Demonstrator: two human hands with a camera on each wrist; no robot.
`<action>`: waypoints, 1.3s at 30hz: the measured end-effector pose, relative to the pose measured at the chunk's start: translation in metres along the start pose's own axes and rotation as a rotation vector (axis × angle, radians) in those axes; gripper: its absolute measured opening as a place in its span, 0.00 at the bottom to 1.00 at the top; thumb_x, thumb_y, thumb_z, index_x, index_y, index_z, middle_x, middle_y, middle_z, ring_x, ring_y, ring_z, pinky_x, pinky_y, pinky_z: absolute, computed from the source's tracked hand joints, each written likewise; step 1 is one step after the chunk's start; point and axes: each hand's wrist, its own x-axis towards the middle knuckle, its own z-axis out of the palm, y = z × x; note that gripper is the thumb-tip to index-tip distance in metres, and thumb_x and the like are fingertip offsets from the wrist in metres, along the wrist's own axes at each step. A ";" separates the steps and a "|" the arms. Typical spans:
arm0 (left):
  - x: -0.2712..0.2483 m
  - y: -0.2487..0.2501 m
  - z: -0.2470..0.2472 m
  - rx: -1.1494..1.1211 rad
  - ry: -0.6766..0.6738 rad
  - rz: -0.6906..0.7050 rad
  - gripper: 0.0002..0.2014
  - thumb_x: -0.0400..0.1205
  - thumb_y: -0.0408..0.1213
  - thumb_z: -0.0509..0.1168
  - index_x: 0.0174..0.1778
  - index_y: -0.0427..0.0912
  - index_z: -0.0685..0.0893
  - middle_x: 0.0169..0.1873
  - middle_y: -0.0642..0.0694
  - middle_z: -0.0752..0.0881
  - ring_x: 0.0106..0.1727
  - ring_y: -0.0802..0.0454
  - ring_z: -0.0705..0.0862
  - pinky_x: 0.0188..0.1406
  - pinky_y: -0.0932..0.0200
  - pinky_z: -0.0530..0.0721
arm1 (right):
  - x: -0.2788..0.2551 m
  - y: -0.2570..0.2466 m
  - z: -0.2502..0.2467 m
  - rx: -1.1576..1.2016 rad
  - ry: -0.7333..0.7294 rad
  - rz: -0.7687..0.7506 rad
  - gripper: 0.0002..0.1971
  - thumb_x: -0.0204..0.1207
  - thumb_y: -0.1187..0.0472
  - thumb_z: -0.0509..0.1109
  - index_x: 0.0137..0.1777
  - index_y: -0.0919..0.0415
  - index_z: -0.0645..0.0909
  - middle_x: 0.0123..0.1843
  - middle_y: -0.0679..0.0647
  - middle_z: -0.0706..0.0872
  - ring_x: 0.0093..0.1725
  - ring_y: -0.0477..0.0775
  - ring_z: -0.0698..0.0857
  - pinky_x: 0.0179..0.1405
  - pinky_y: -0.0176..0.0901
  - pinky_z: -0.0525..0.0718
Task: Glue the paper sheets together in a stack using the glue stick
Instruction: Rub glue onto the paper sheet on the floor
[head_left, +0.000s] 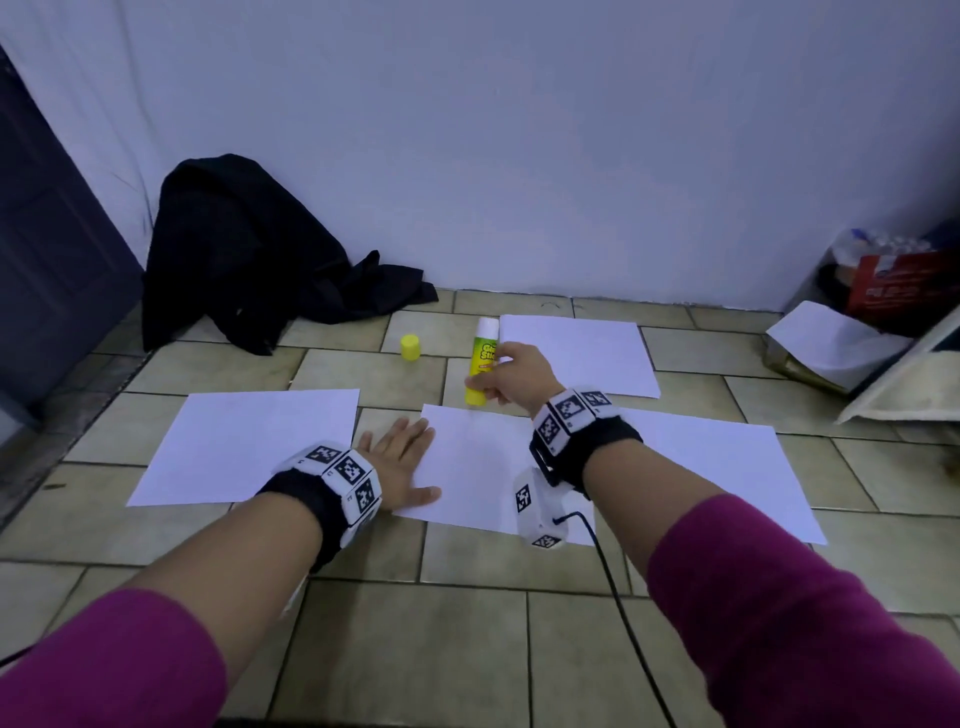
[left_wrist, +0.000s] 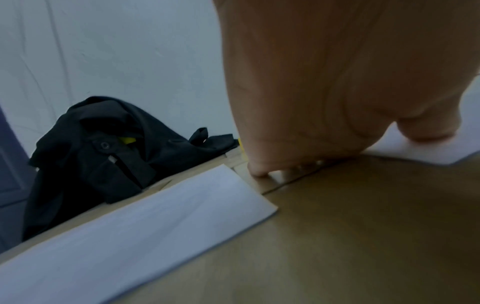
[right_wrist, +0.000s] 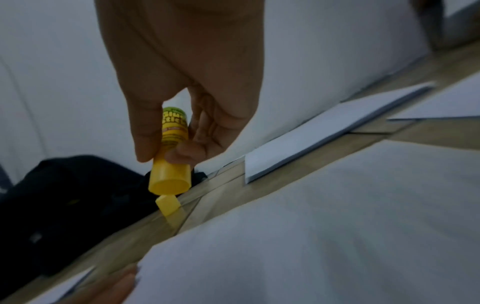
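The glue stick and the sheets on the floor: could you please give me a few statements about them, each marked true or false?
1. The right hand holds the glue stick. True.
2. The cap is on the glue stick. False: it stands on the floor, left of the stick.
3. The left hand lies flat on the edge of the middle sheet. True.
4. All sheets are already stacked. False: four lie spread out, at most overlapping.
5. The left hand holds a sheet in the air. False: it presses down.
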 end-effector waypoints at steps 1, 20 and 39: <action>0.000 0.001 0.001 -0.006 -0.003 -0.008 0.51 0.68 0.68 0.39 0.84 0.45 0.34 0.83 0.51 0.32 0.83 0.50 0.32 0.80 0.41 0.39 | 0.005 -0.004 0.006 -0.071 0.004 -0.027 0.12 0.67 0.66 0.79 0.35 0.56 0.77 0.33 0.55 0.85 0.28 0.51 0.81 0.33 0.43 0.85; 0.009 -0.005 -0.007 -0.150 -0.072 -0.006 0.37 0.87 0.51 0.55 0.84 0.49 0.38 0.83 0.54 0.35 0.84 0.53 0.34 0.81 0.44 0.37 | 0.058 -0.020 0.056 -0.560 -0.034 -0.201 0.22 0.70 0.64 0.77 0.64 0.65 0.80 0.55 0.59 0.85 0.48 0.53 0.78 0.46 0.42 0.77; 0.005 -0.013 0.000 -0.108 -0.026 0.076 0.74 0.40 0.83 0.35 0.82 0.44 0.29 0.80 0.53 0.28 0.83 0.56 0.32 0.80 0.47 0.39 | -0.035 0.027 -0.098 -1.047 -0.304 0.297 0.52 0.65 0.36 0.76 0.83 0.56 0.55 0.81 0.54 0.66 0.78 0.59 0.68 0.75 0.55 0.68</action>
